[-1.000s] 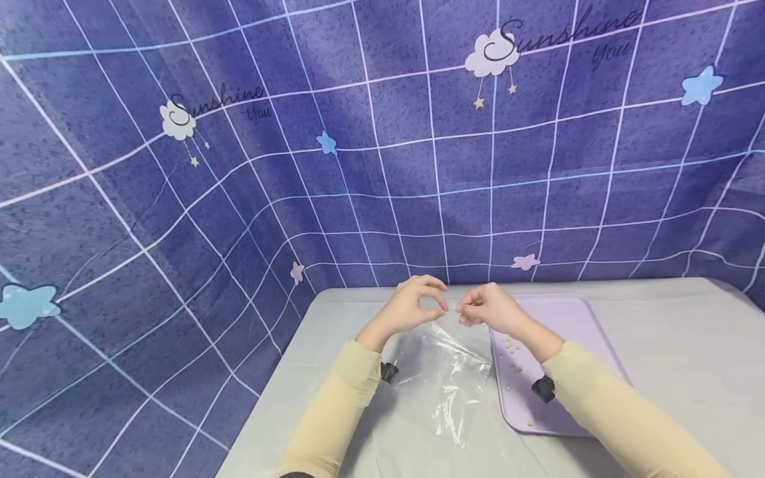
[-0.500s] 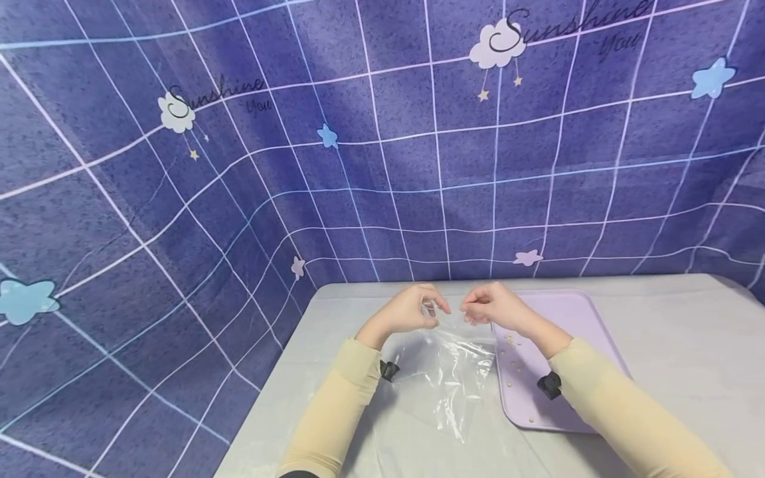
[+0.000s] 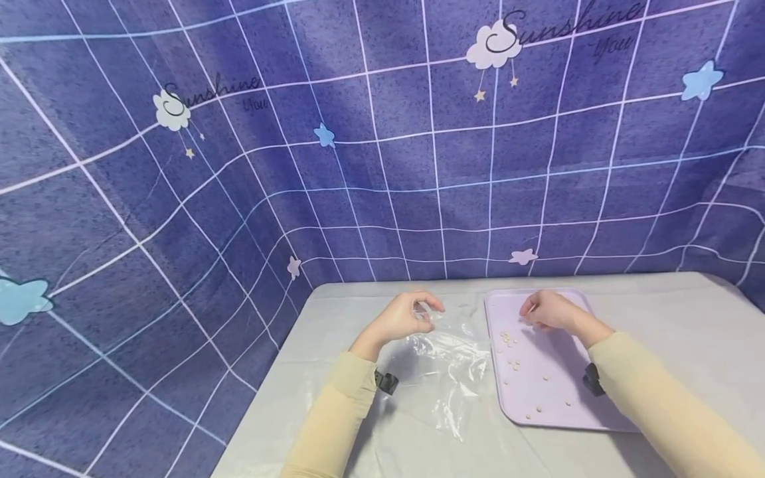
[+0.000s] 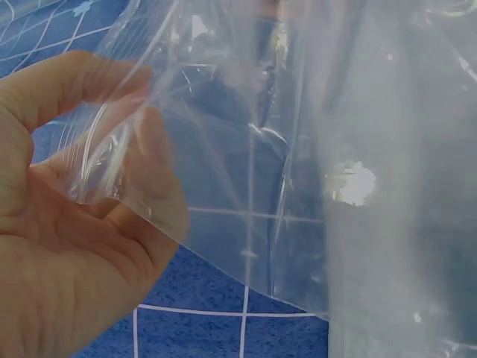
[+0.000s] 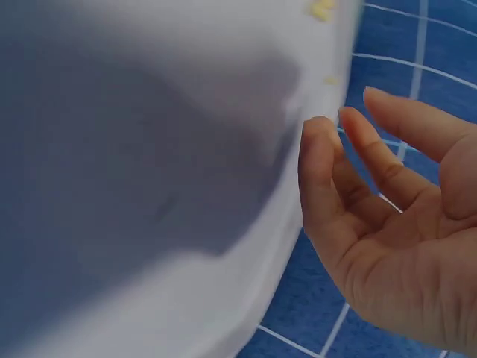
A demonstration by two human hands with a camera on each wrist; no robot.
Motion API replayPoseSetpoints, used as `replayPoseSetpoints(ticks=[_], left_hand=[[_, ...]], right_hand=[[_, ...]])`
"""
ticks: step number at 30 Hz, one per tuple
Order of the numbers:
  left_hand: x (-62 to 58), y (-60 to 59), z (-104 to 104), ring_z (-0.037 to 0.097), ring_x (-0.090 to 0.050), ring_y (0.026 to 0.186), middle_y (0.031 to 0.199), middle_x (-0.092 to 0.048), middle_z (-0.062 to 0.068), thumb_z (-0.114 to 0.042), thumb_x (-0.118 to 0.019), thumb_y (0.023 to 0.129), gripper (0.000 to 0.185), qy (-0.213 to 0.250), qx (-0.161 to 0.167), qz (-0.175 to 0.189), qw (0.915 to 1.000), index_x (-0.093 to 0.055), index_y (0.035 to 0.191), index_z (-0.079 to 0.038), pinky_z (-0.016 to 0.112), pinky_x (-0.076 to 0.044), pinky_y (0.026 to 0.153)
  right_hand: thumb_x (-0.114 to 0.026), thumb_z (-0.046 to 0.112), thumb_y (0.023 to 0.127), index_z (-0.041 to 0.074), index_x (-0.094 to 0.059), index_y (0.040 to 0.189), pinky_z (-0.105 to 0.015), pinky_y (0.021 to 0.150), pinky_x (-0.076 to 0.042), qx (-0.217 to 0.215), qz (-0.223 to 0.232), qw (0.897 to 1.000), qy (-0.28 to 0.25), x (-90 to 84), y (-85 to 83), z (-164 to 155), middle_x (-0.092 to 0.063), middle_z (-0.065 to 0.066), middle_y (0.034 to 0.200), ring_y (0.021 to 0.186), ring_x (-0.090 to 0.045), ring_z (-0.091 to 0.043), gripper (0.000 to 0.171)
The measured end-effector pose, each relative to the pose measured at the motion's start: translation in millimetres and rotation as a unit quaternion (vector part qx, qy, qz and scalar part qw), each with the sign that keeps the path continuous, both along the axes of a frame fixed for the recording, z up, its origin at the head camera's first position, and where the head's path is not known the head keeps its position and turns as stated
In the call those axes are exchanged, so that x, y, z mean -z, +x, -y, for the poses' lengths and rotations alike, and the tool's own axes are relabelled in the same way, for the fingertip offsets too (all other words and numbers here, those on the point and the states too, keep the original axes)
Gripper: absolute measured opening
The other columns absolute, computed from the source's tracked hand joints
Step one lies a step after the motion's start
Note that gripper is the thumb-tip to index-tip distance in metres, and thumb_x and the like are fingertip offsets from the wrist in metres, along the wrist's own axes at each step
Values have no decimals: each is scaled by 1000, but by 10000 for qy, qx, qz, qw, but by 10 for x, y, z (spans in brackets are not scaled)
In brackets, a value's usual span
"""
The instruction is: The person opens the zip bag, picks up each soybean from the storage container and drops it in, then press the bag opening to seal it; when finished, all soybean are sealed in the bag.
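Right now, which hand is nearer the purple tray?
Right. The right hand is above the far part of the purple tray; the left hand is off to the tray's left, at the clear plastic bag.

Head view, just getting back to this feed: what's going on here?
A person is working with a bag and a tray. The left hand holds the clear bag near its edge, fingers curled. The right hand is over the purple tray, with nothing visible in its fingers. Small pale pieces lie scattered on the tray; I can't make out any in the bag.
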State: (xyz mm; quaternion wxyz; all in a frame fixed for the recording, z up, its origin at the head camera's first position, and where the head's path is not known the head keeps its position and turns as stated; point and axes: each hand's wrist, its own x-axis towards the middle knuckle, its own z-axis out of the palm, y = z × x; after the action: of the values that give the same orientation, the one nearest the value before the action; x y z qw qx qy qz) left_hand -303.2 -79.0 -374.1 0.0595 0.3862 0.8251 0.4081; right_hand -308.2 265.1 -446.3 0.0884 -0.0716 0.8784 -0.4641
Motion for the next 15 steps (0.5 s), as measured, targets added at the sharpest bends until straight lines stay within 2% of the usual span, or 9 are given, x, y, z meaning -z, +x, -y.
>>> replayPoseSetpoints(ticks=[4, 7, 10, 15], left_hand=[[165, -132, 20, 39, -65, 93, 118, -68, 17, 15, -72, 77, 36, -6, -224, 45, 9997, -69, 112, 8, 37, -56, 82], [257, -210, 28, 34, -66, 91, 119, -68, 12, 13, -74, 76, 37, 11, -325, 44, 9995, -70, 113, 4, 29, -55, 78], [282, -231, 28, 26, -66, 89, 117, -69, 8, 11, -75, 76, 39, 50, -359, 122, 9993, -72, 113, 0, 27, -55, 76], [254, -219, 14, 15, -64, 84, 115, -70, 6, 10, -77, 75, 39, 63, -362, 237, 9990, -73, 111, -5, 28, -57, 74]], right_hand=[[-71, 0, 85, -9, -68, 96, -27, 51, -52, -80, -190, 9989, 415, 127, -89, 86, -61, -5, 63, 55, -56, -13, 14], [-72, 0, 84, -10, -68, 97, -28, 51, -54, -35, -392, 9974, 610, 167, -197, 175, -63, -7, 65, 55, -59, -15, 17], [-73, 1, 82, -10, -68, 98, -27, 51, -54, 146, -503, 9960, 729, 208, -348, 242, -64, -6, 66, 55, -60, -14, 20], [-73, -1, 78, -10, -67, 97, -25, 52, -54, 348, -821, 9920, 895, 294, -605, 310, -65, -8, 72, 54, -60, -13, 22]])
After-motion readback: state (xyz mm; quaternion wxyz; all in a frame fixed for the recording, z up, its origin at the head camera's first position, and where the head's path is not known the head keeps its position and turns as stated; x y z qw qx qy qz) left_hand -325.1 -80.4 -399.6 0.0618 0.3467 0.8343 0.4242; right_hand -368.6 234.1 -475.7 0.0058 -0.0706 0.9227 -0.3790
